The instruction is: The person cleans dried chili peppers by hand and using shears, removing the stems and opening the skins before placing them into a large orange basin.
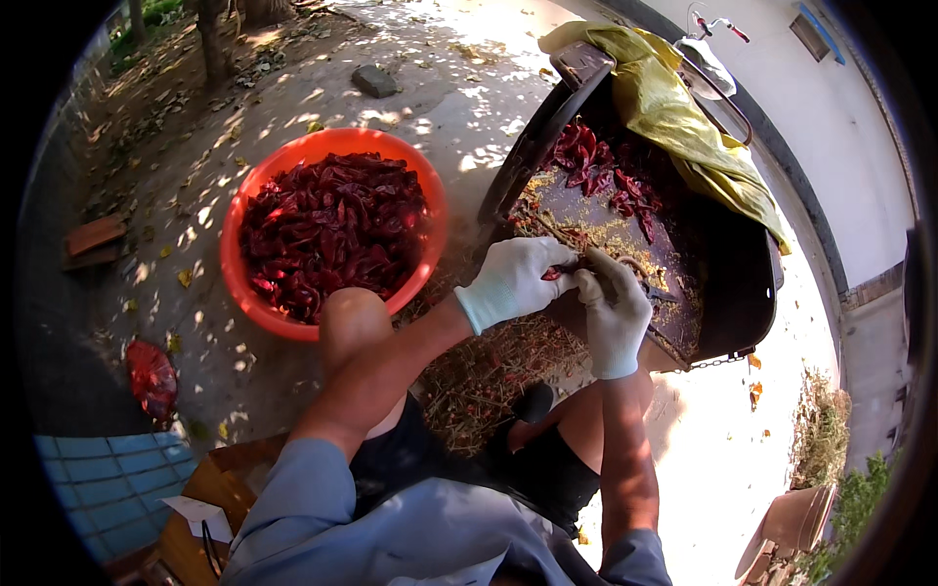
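Observation:
My left hand, in a white knitted glove, is closed on a dried red chili pepper, of which only a small part shows between the fingers. My gloved right hand meets it from the right, thumb and fingertips pinched at the pepper's other end. Both hands are over the near edge of a dark metal cart bed. In the bed lie more dried red peppers and scattered yellow seeds. Beside my right hand is a dark metal tool, partly hidden.
An orange-red basin heaped with dark red peppers stands left of my knee. Stems and scraps litter the ground between my legs. A yellow-green sack drapes over the cart's far side. A stone lies beyond the basin.

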The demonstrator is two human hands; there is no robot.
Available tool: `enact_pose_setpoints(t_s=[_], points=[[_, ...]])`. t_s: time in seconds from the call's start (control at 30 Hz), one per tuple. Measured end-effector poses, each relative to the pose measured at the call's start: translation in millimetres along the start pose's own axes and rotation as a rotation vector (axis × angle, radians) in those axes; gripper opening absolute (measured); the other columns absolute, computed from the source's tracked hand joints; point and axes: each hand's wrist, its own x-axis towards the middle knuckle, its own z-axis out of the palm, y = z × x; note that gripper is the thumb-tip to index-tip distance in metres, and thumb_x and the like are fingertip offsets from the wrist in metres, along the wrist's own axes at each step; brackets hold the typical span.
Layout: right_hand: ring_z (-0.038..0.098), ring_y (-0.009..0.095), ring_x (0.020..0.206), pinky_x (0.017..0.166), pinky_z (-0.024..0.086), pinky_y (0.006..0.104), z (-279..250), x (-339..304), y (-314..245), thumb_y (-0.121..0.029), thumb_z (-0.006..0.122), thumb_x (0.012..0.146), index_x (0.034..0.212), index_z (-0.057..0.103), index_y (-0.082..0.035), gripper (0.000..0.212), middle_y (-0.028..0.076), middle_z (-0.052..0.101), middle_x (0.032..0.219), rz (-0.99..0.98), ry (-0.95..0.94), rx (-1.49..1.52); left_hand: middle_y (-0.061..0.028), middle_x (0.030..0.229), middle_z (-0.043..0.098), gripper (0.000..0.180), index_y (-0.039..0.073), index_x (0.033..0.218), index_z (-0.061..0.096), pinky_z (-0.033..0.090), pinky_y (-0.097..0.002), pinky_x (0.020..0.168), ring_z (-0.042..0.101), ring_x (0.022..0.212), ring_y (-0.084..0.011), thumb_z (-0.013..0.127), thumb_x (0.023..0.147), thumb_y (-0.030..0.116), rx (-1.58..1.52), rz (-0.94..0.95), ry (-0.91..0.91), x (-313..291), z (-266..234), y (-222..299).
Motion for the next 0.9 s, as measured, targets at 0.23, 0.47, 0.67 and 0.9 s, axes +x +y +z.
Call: enact_pose_setpoints(t_s=[0.23,0.47,0.67,0.9], points=[[0.069,0.021,0.075,0.070,0.054,0.0294,-1.5,2.0,-4.9,-0.006,0.073,0.084,0.100,0.075,-0.006,0.016,0.012,0.071,0.088,0.006,-0.049,-0.133,-0.0066,0.094,0.071,0.023,0.011,0.098,0.071,0.055,-0.0382,0.073,0.069,0.085,-0.0286,0.077,0.081,0.027,-0.019,-0.019,-0.085,-4.4,-4.7,-1.8],[0.067,0.027,0.067,0.062,0.054,0.0340,10.4,-1.0,3.5,-0.010,0.073,0.083,0.088,0.073,-0.008,0.005,0.011,0.069,0.083,-0.240,0.007,-0.343,-0.0109,0.096,0.072,0.031,0.011,0.110,0.070,0.055,-0.0381,0.076,0.069,0.089,-0.0300,0.076,0.083,0.025,0.023,-0.187,-0.276,-6.4,-4.6,-1.4],[0.066,0.016,0.062,0.058,0.054,0.0304,17.8,-2.8,16.8,-0.013,0.071,0.089,0.096,0.072,-0.002,0.013,0.009,0.071,0.083,0.246,-0.039,-0.004,-0.0128,0.097,0.072,0.025,0.008,0.106,0.071,0.055,-0.0360,0.076,0.071,0.088,-0.0279,0.074,0.085,0.020,-0.007,-0.194,-0.199,-7.6,-4.6,-1.1],[0.064,0.012,0.069,0.062,0.057,0.0258,20.7,1.9,18.4,-0.015,0.063,0.098,0.106,0.066,0.001,0.018,0.004,0.066,0.084,0.712,-0.027,0.953,-0.0085,0.089,0.074,0.020,0.000,0.104,0.071,0.054,-0.0286,0.075,0.068,0.080,-0.0124,0.072,0.089,0.013,-0.378,-0.256,-0.083,-6.5,-7.0,-5.0]])
